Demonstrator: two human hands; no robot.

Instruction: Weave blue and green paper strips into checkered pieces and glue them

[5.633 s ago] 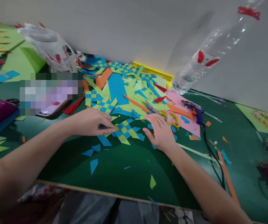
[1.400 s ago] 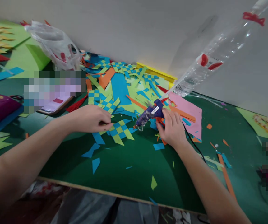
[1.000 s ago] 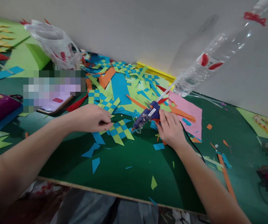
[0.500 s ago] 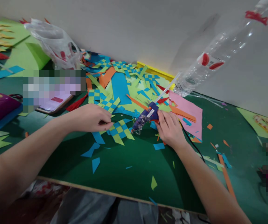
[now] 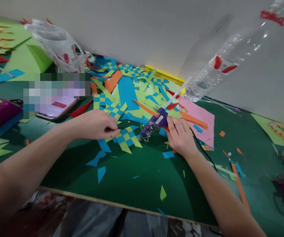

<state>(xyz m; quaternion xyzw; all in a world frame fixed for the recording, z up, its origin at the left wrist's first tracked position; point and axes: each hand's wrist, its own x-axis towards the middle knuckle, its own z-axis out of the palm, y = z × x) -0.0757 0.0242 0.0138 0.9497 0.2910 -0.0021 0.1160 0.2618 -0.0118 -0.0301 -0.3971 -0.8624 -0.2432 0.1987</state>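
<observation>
My right hand point(image 5: 180, 136) is wrapped round the handle of a blue hot glue gun point(image 5: 154, 124), its nozzle tilted down to the left and a clear glue stick point(image 5: 178, 93) jutting from its back. The nozzle tip is beside the right edge of a woven blue and green paper piece point(image 5: 127, 138) on the table. At that piece's left edge, my left hand point(image 5: 99, 125) is closed in a pinch, apparently on the paper's edge; its fingertips are partly hidden. More woven paper pieces point(image 5: 112, 108) lie just behind.
A phone point(image 5: 61, 107) and a purple device point(image 5: 0, 113) lie on the left, with a plastic bag point(image 5: 58, 46) behind. A big plastic bottle point(image 5: 226, 62) leans at the wall. Pink paper point(image 5: 201, 115) and scraps cover parts of the green table point(image 5: 137, 191); the gun's cord point(image 5: 206, 154) trails right.
</observation>
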